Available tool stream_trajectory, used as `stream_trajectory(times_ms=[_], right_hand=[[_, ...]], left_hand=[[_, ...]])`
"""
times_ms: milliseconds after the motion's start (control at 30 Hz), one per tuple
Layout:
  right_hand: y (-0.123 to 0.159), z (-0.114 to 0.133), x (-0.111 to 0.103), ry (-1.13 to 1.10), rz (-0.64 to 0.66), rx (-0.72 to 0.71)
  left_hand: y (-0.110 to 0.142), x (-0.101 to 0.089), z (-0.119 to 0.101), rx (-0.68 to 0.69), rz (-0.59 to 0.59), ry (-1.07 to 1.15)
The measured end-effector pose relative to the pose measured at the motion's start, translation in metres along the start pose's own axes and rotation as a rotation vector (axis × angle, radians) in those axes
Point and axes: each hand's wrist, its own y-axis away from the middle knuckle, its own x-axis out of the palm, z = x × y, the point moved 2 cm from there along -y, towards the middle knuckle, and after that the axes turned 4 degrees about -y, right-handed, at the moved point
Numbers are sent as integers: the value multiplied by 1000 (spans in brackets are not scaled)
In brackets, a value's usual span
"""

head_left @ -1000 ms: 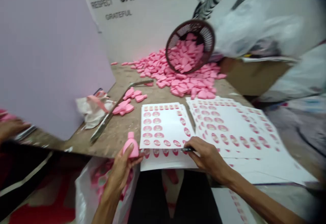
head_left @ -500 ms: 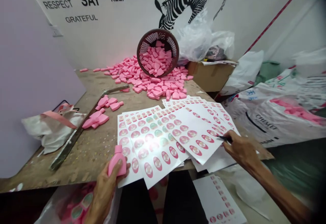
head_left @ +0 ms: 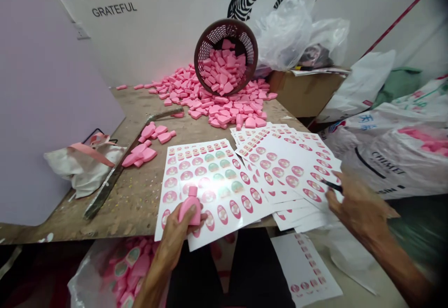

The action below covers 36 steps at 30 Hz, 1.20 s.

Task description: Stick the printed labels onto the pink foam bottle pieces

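Note:
My left hand (head_left: pixel 180 224) is closed around a small pink plastic bottle (head_left: pixel 192 207) with a neck at its top. It holds the bottle upright over the near edge of a white sticker sheet (head_left: pixel 224 200). Pink oval labels and green-and-pink round ones are printed on that sheet. To the right, my right hand (head_left: pixel 353 200), partly blurred, grips a slim black pointed tool (head_left: pixel 332 185) that looks like tweezers. The tool's tip is at an oval label on another sticker sheet (head_left: pixel 301 158), part of a fanned, overlapping pile.
A brown basket (head_left: pixel 198 65) lies tipped on the table (head_left: pixel 140 205), with pink bottles (head_left: pixel 196 93) spilling out. At left are a metal bar (head_left: pixel 108 184) and a cloth bag (head_left: pixel 84 170). A carton (head_left: pixel 304 93) and sacks (head_left: pixel 374 163) stand right. Below hangs a bag of labelled bottles (head_left: pixel 129 270).
My left hand has carried the bottle rightward over the sheets. My right hand has moved right with the tool, and the top sheet there has shifted right and turned. The view has tilted down.

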Motion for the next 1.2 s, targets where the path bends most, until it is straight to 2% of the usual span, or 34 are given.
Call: stream_trajectory(times_ms=[100,200,300,333,367,467,500,533,600,667,733,867,967,1033,1133,1200], right_hand=[[5,57,9,-116,40,-132],[9,98,25,-211,165,-57],[13,121,34,-274,311,4],[14,126,34,-286,343,20],[15,131,33,-292,366,37],[17,142,24,-313,409,79],[17,146,21,-331,429,73],[18,151,19,-350,449,61],[21,160,17,-383,486,34],[24,168,17,-384,503,24],[28,171,17,-362,492,22],[26,169,15,-373,462,11],[13,166,16,-459,350,56],[0,168,21,-550,271,-2],[-16,177,36,-597,216,-220],[-21,183,46,-546,192,-328]], left_hand=[[-1,-20,-5,2,-47,-13],[-1,-22,-5,20,-62,-22],[-2,-22,-3,45,-59,-1],[-3,-26,-4,76,-93,-16],[-4,-33,-6,118,-169,-67],[-4,-66,-17,263,-562,-391],[-4,-75,-20,285,-653,-493],[-3,-81,-21,289,-683,-558],[-1,-83,-18,273,-600,-567],[3,-74,-11,252,-476,-508],[8,-62,-5,257,-418,-454],[16,-55,-10,275,-456,-447],[17,-49,-25,316,-504,-487],[13,-32,-31,286,-402,-406],[-1,12,-27,215,-144,-233],[-12,40,-20,219,-49,-209]])
